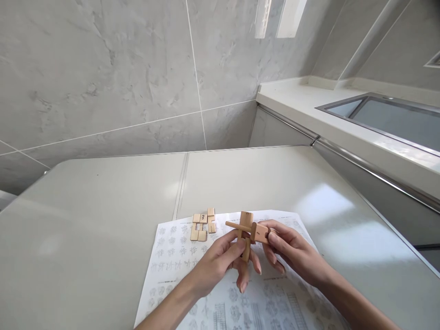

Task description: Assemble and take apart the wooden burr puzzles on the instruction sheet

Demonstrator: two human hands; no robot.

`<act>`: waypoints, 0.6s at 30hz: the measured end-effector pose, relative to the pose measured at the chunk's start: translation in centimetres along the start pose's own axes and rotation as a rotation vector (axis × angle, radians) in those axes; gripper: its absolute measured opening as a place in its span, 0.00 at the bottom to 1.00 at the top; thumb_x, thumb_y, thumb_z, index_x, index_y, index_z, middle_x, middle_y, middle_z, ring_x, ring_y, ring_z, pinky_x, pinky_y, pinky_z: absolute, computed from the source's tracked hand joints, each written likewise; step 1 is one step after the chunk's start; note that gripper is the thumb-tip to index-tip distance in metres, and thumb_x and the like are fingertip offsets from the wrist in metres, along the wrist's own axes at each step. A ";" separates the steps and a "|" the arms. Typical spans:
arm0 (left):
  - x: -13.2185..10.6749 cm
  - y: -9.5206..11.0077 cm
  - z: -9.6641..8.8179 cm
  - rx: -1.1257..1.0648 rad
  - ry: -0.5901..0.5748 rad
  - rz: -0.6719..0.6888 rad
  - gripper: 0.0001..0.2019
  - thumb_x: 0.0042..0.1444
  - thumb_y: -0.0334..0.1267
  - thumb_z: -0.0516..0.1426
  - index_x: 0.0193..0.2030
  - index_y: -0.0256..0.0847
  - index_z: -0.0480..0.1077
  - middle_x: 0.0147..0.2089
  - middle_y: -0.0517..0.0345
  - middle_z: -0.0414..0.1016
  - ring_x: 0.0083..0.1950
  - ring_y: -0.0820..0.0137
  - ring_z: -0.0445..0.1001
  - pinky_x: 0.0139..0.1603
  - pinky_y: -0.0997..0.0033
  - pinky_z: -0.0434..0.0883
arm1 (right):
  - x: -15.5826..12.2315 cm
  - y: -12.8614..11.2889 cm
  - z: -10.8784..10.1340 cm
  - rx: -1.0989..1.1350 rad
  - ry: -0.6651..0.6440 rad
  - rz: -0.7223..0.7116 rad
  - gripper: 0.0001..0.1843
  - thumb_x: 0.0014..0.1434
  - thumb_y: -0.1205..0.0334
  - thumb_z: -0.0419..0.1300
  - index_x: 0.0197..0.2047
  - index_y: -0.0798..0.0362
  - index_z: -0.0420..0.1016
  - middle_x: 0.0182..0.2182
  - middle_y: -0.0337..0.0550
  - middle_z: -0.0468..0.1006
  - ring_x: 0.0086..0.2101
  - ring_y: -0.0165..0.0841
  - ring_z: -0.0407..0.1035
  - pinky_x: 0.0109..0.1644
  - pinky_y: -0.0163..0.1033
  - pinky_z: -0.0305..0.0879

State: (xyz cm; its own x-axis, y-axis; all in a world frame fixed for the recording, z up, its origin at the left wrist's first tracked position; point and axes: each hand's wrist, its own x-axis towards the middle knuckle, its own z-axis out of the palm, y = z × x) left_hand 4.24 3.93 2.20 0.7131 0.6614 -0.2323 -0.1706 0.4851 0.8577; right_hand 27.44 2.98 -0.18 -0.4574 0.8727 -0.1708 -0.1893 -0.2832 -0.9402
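Both of my hands are closed on a partly joined wooden burr puzzle above a printed sheet (185, 270). My left hand (220, 261) grips the lower part, its thumb on an upright piece (246, 219) that bears a mark near its top end. With my right hand (292, 247), I pinch a numbered block (260, 233) at the right side, thumb in front and fingers behind. A thin wooden bar (237, 225) sticks out to the left. Beyond my left hand, several loose notched wooden pieces (202, 235) lie at the sheet's top edge; one is marked 3.
The sheet lies on a glossy pale table (113, 220) with a seam running across it. At the right stands a white counter (292, 98) with a metal-rimmed sink (374, 103). A grey tiled wall (137, 68) rises behind the table.
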 end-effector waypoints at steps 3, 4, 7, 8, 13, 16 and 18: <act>0.0 0.1 0.2 0.017 -0.001 0.004 0.20 0.76 0.51 0.51 0.60 0.37 0.69 0.44 0.44 0.81 0.22 0.76 0.73 0.31 0.71 0.70 | 0.1 -0.1 0.3 -0.014 0.053 -0.008 0.23 0.73 0.42 0.59 0.58 0.52 0.75 0.25 0.35 0.71 0.23 0.29 0.64 0.29 0.36 0.61; 0.0 0.2 0.2 0.020 0.000 0.003 0.20 0.76 0.51 0.50 0.60 0.37 0.69 0.44 0.43 0.81 0.23 0.76 0.73 0.31 0.71 0.71 | 0.1 -0.2 0.4 -0.015 0.073 -0.005 0.23 0.72 0.42 0.59 0.57 0.52 0.75 0.26 0.35 0.71 0.23 0.29 0.64 0.29 0.36 0.61; 0.0 0.1 0.3 0.029 -0.018 -0.006 0.21 0.76 0.52 0.50 0.60 0.37 0.68 0.45 0.42 0.82 0.24 0.74 0.74 0.31 0.70 0.71 | 0.1 -0.2 0.6 -0.018 0.115 0.007 0.22 0.71 0.41 0.60 0.55 0.51 0.76 0.27 0.36 0.70 0.24 0.29 0.62 0.29 0.36 0.61; 0.1 0.1 0.3 0.034 -0.027 -0.007 0.21 0.76 0.52 0.50 0.60 0.37 0.67 0.44 0.42 0.82 0.24 0.73 0.74 0.31 0.69 0.71 | 0.2 -0.2 0.6 -0.021 0.122 0.007 0.22 0.71 0.41 0.61 0.54 0.50 0.76 0.27 0.35 0.70 0.24 0.28 0.62 0.29 0.36 0.61; 0.1 -0.1 0.2 0.047 -0.037 -0.010 0.20 0.76 0.52 0.49 0.62 0.39 0.65 0.43 0.44 0.82 0.24 0.74 0.74 0.30 0.71 0.71 | 0.3 -0.3 0.4 -0.030 0.128 0.024 0.22 0.70 0.40 0.62 0.53 0.50 0.76 0.25 0.34 0.69 0.23 0.28 0.60 0.29 0.35 0.59; 0.0 -0.1 0.2 0.037 -0.046 -0.002 0.20 0.76 0.52 0.48 0.61 0.39 0.66 0.42 0.45 0.81 0.23 0.75 0.73 0.32 0.71 0.71 | 0.3 -0.3 0.3 0.025 0.095 0.058 0.22 0.69 0.40 0.63 0.52 0.50 0.76 0.24 0.33 0.68 0.21 0.26 0.57 0.27 0.34 0.55; 0.0 0.0 0.2 0.028 -0.060 0.004 0.20 0.77 0.51 0.48 0.61 0.39 0.66 0.42 0.45 0.81 0.23 0.75 0.72 0.32 0.71 0.70 | 0.3 -0.2 0.2 0.071 0.071 0.068 0.23 0.68 0.40 0.64 0.52 0.51 0.75 0.24 0.33 0.68 0.21 0.25 0.56 0.26 0.34 0.52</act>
State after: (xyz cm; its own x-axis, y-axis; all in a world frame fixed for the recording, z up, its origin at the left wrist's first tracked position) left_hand 4.41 3.83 2.32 0.7522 0.6274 -0.2016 -0.1547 0.4655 0.8714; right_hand 27.17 3.18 0.06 -0.4087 0.8760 -0.2561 -0.2226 -0.3679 -0.9028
